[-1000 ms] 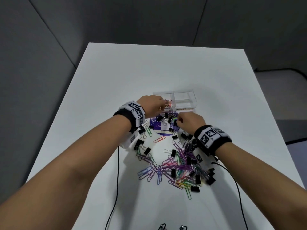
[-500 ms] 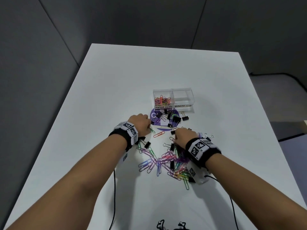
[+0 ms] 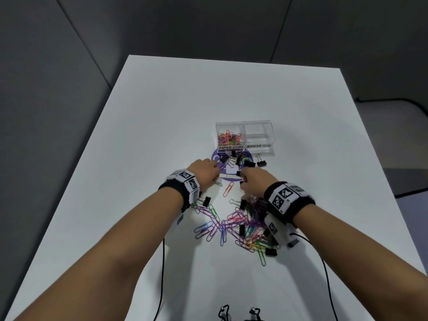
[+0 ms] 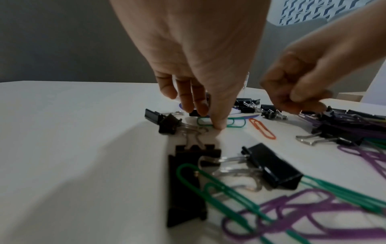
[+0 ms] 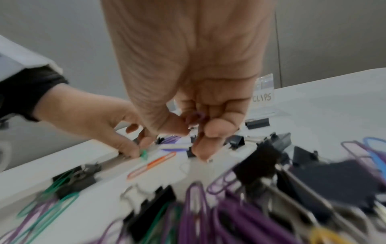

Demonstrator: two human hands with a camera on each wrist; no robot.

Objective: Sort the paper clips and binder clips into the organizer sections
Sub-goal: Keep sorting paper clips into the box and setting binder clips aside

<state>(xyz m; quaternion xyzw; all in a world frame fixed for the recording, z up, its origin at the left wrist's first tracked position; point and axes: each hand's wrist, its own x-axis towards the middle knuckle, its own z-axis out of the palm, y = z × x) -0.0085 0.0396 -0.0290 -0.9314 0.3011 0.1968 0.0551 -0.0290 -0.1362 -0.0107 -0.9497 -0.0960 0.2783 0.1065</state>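
Note:
A clear two-part organizer stands mid-table; its left section, labelled PAPER CLIPS, holds coloured paper clips, and the BINDER CLIPS section looks empty. My left hand pinches a green paper clip that lies on the table. Close to its right, my right hand has its fingers curled round a purple paper clip. An orange paper clip lies between the hands. Black binder clips sit on a purple disc.
A mixed pile of paper clips and binder clips spreads under my wrists, towards me. One binder clip lies in front of the organizer's right section. Black cables run to the near edge, where two more clips lie.
My left hand has come back from the paper-clip section down to the table. My right hand has stayed low at the clips near the purple disc.

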